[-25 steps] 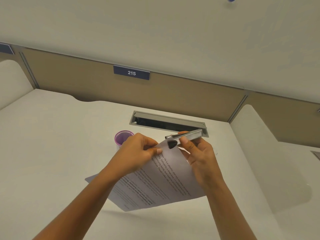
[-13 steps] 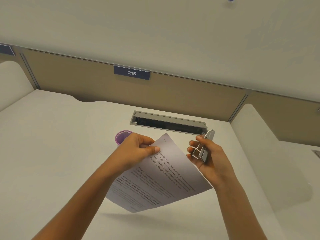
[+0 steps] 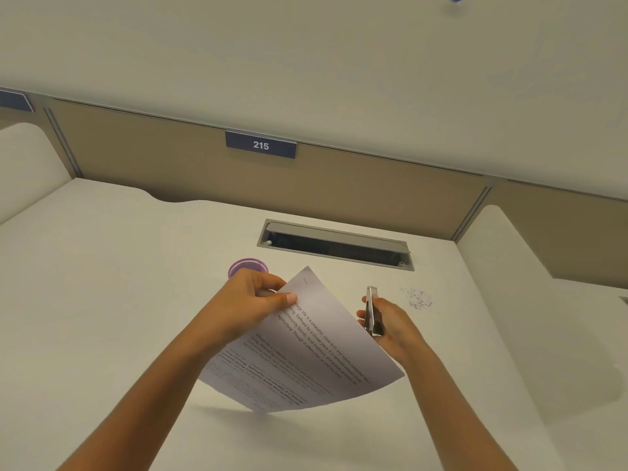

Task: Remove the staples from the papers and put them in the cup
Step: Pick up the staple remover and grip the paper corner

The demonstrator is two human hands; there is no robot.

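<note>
head: left hand [image 3: 250, 301] pinches printed papers [image 3: 321, 355]; right hand [image 3: 396, 326] grips silvery remover [image 3: 372, 311], probably closed

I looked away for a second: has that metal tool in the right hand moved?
Yes. The staple remover in the right hand has pulled back from the desk slot toward the person, off the papers.

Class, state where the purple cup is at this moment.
In the head view, the purple cup stands left of centre, just beyond the left hand and left of the cable slot.
</note>
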